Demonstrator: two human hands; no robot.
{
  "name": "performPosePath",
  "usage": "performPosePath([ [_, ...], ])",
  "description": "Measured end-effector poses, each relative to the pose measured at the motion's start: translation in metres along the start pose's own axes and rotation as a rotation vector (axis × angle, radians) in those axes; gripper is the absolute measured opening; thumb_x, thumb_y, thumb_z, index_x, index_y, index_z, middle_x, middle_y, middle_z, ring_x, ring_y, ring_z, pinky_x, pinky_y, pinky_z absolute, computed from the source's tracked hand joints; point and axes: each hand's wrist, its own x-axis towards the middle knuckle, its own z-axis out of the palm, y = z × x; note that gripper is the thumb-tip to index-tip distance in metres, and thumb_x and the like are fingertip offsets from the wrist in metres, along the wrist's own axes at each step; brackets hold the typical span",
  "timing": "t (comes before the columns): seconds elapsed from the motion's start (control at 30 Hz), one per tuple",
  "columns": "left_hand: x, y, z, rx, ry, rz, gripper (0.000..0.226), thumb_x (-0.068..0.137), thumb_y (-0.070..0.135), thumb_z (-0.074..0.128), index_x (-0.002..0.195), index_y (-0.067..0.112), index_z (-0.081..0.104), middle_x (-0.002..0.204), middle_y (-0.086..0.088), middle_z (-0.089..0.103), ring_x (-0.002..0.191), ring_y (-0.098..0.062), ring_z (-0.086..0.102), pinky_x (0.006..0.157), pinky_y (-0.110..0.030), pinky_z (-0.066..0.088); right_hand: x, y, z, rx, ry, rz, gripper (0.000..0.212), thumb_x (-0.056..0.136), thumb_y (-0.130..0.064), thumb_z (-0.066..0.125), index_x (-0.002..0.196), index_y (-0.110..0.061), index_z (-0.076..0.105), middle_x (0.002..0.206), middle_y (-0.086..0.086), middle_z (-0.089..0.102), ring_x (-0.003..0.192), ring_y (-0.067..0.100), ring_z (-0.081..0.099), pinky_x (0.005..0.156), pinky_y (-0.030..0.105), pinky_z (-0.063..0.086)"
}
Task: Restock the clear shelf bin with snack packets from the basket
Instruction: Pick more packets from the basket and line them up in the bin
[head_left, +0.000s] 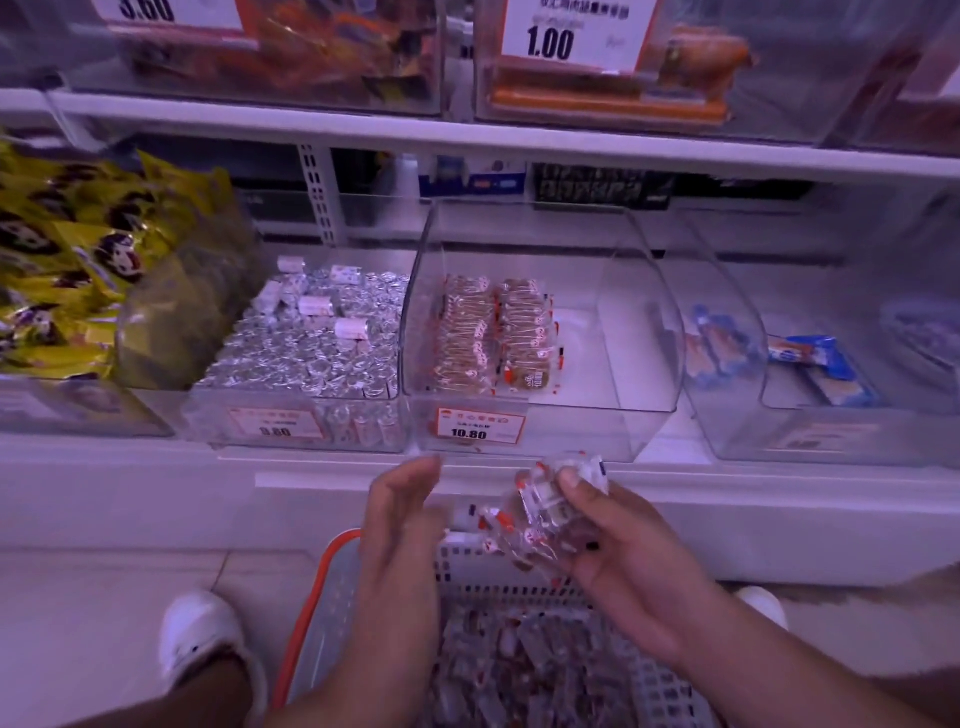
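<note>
Right hand (608, 540) grips a bunch of packets (540, 514) above the basket (343, 587), below the bin (545, 332). Left hand (400, 525) is beside them, fingers straight, holding nothing.

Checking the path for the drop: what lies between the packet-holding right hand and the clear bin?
Only the white shelf edge between the right hand and clear bin, head view.

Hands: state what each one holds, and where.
Right hand grips a bunch of snack packets, thumb over their top. Left hand is open and holds nothing.
</note>
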Motion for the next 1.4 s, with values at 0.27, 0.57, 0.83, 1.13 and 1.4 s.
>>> performPosePath([
  [0.27, 0.021, 0.009, 0.019, -0.379, -0.381, -0.684, 0.042, 0.086, 0.028, 0.063, 0.119, 0.002, 0.069, 0.125, -0.022, 0.066, 0.108, -0.035, 0.061, 0.102, -0.048, 0.044, 0.003, 0.014, 0.013, -0.255, -0.047, -0.113, 0.031, 0.087, -0.032, 0.071, 0.108, -0.009, 0.070, 0.108, 0.020, 0.072, 0.100, 0.035, 0.070, 0.080, 0.043, 0.058],
  [0.57, 0.031, 0.018, 0.008, -0.406, -0.376, -0.640, 0.051, 0.067, 0.004, 0.066, 0.118, 0.007, 0.065, 0.115, -0.021, 0.069, 0.093, -0.038, 0.069, 0.065, -0.039, 0.057, 0.008, -0.013, -0.002, -0.548, 0.059, -0.190, 0.056, 0.070, -0.062, 0.075, 0.099, -0.014, 0.075, 0.094, 0.009, 0.077, 0.090, 0.027, 0.072, 0.093, 0.048, 0.051],
  [0.83, 0.017, 0.010, 0.018, -0.292, -0.243, -0.624, 0.032, 0.077, 0.032, 0.070, 0.106, 0.018, 0.069, 0.096, -0.012, 0.069, 0.075, -0.024, 0.066, 0.068, -0.039, 0.053, -0.004, 0.026, 0.005, -1.170, -0.048, -0.788, 0.049, 0.083, -0.021, 0.074, 0.129, -0.032, 0.062, 0.125, -0.009, 0.050, 0.118, 0.006, 0.055, 0.098, 0.018, 0.045],
  [1.13, 0.032, 0.019, 0.001, -0.392, -0.129, -0.503, 0.054, 0.074, -0.003, 0.065, 0.125, 0.013, 0.057, 0.099, -0.016, 0.073, 0.077, -0.025, 0.072, 0.061, -0.037, 0.059, 0.001, 0.031, 0.011, -0.740, -0.102, -0.637, 0.033, 0.090, -0.039, 0.066, 0.122, -0.034, 0.063, 0.133, -0.005, 0.056, 0.131, 0.018, 0.052, 0.106, 0.042, 0.047],
  [1.4, 0.023, 0.011, 0.008, -0.191, -0.113, -0.455, 0.025, 0.078, 0.031, 0.074, 0.098, 0.019, 0.065, 0.090, -0.014, 0.066, 0.074, -0.024, 0.061, 0.075, -0.045, 0.051, -0.004, 0.048, 0.022, -0.488, 0.010, -0.409, 0.026, 0.087, -0.040, 0.067, 0.101, -0.019, 0.075, 0.134, -0.011, 0.060, 0.131, 0.014, 0.052, 0.107, 0.041, 0.045],
])
